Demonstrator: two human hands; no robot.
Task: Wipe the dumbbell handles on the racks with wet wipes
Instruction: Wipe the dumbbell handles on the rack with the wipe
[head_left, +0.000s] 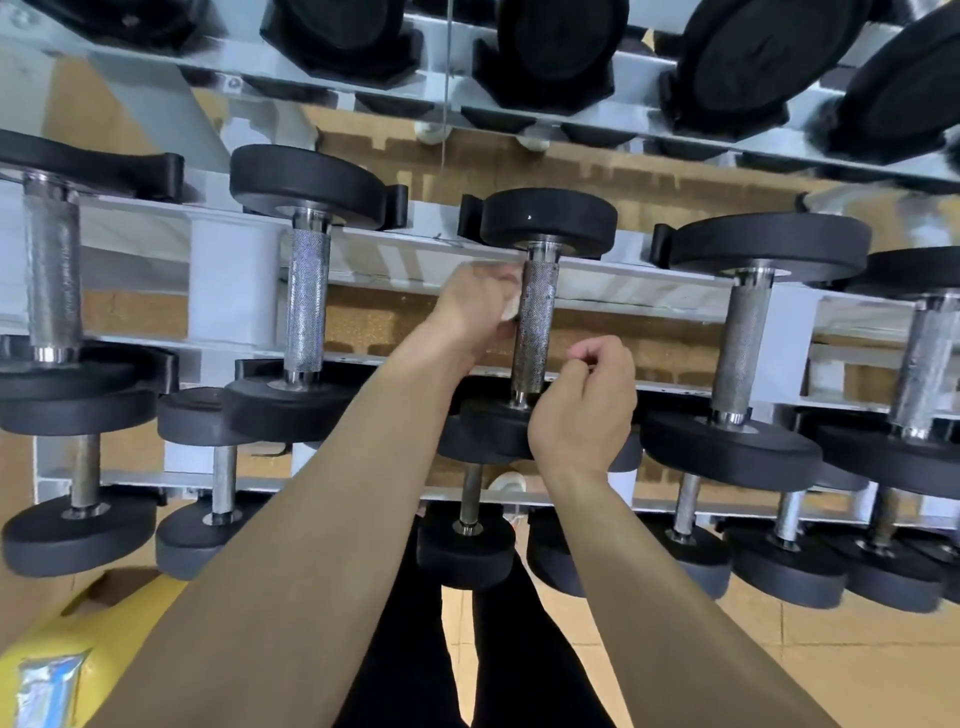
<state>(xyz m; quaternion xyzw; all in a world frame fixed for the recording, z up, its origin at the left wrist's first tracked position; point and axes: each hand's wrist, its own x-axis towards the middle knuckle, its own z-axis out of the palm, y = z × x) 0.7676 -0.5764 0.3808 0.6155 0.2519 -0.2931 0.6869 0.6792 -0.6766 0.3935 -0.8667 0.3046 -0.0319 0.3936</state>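
my left hand has its fingers curled round a bunched white wet wipe and presses it against the left side of a knurled steel handle, about halfway along the upper part. my right hand sits just right of the handle's near end in a loose fist, fingers curled in with nothing showing between them. this dumbbell lies on the middle tier of the white rack, its long axis running away from me, near to far, leaning slightly to the right at the far end. its far head rests on the back rail and its near head on the front rail, partly behind my right wrist. it is the third of five dumbbells i count on this tier, all lying the same way, side by side and apart. on the tier below i count six handles, thinner, with the right edge cutting off any more. above, five black heads show on the top tier. at the lower left a yellow object carries a blue-and-white packet.
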